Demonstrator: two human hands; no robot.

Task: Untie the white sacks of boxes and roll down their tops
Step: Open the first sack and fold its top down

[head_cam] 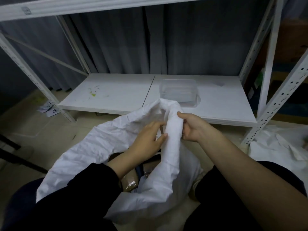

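Both hands close on the white sack [103, 147] at centre: right hand [193, 129] grips its bunched top [173, 129], left hand [148, 139] pinches alongside. Bunch runs lengthwise away from the person, toward the shelf [116, 92]

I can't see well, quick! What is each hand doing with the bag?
Left hand: fingers on the white sack, thumb against its twisted top.
Right hand: gripping the twisted top.
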